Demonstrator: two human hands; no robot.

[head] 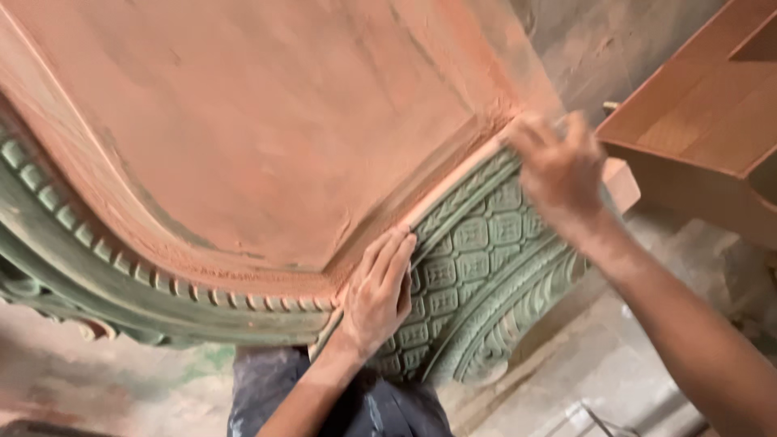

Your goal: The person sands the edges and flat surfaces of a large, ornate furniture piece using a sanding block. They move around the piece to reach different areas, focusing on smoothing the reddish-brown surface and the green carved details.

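Two hands on a carved panel: risks and clearances

Both of our hands rest on a large carved wooden panel. It fills most of the view, tilted, with a smooth reddish-coated field in the middle and a green carved border of lattice squares and leaf bands along its lower right edge.

Hand state. Our left hand lies flat, fingers together, along the raised moulding strip where the reddish field meets the green carving; it grips nothing. Our right hand sits at the upper end of the same strip with fingers curled down against it. We cannot tell whether it holds a small pad or tool under the fingertips.

Risks, in our judgement:
- Heavy pressure on the strip could round its crisp edge or smear reddish coating into the green lattice.
- The carved relief is shallow and fine, so a slip of either hand could chip it.
- The panel appears propped at an angle, so a push from the right hand might shift it.

Edges and room. A plain wooden furniture part stands close at the upper right, just beside the right hand, so room there is tight. Below the panel, the dusty floor lies open, and our dark-clothed legs sit under the lower edge.
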